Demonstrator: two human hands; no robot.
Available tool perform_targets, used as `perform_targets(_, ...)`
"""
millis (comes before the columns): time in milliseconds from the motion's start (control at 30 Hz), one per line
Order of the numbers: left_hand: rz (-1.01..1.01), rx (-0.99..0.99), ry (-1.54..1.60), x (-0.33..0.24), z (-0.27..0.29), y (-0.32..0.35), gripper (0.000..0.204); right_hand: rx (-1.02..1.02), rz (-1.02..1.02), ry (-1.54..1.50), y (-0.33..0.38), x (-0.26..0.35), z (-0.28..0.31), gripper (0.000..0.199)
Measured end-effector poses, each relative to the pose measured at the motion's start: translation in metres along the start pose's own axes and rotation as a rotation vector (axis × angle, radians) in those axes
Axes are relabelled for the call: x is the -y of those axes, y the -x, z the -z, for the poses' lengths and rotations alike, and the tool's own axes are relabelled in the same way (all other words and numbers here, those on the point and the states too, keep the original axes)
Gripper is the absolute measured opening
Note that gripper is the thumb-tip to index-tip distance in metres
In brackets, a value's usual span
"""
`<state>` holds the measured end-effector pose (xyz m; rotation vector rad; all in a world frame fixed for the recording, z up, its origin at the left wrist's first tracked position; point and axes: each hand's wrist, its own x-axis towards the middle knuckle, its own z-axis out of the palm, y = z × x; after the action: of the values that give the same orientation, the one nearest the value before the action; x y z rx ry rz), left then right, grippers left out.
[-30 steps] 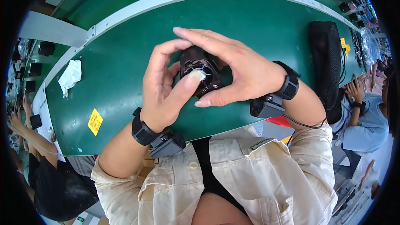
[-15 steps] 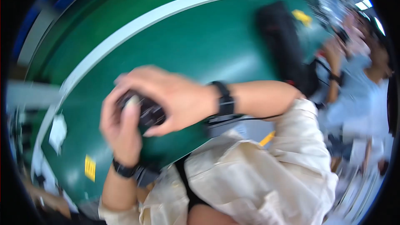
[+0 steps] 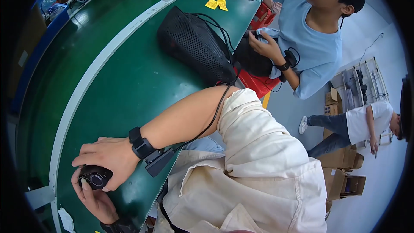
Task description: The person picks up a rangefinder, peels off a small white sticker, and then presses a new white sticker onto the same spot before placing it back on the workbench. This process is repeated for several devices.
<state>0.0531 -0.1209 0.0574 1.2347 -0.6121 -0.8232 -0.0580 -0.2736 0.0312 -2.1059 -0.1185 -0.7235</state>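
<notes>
On the green table (image 3: 129, 86), both hands' grip on small black device (image 3: 95, 177)

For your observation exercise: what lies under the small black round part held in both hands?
Under the black round part lies the left hand, cupping it from below, above the green table. The right hand covers its top, hiding its upper face.

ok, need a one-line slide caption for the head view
Both hands, left hand below and right hand on top, cup a small black round part at the green table edge, a black mesh bag beyond.
</notes>
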Motion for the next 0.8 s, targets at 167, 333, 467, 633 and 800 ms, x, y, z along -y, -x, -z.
perform_targets(167,0.017,0.078,-0.089,0.001,0.017,0.010,0.038,0.080,0.004,-0.072,0.005,-0.001,-0.008,0.076)
perform_targets(333,0.011,0.143,-0.244,-0.002,0.033,0.015,0.044,0.165,0.065,-0.173,0.001,-0.009,-0.012,0.072)
perform_targets(467,-0.016,0.177,-0.337,-0.010,0.026,0.010,0.033,0.239,0.079,-0.221,-0.003,-0.010,0.002,0.073)
perform_targets(633,-0.042,0.240,-0.370,-0.020,0.021,0.005,0.032,0.320,0.091,-0.198,-0.011,-0.005,0.015,0.075)
perform_targets(800,-0.120,0.201,-0.362,-0.016,0.021,0.020,0.030,0.239,0.180,-0.282,-0.006,-0.005,-0.005,0.076)
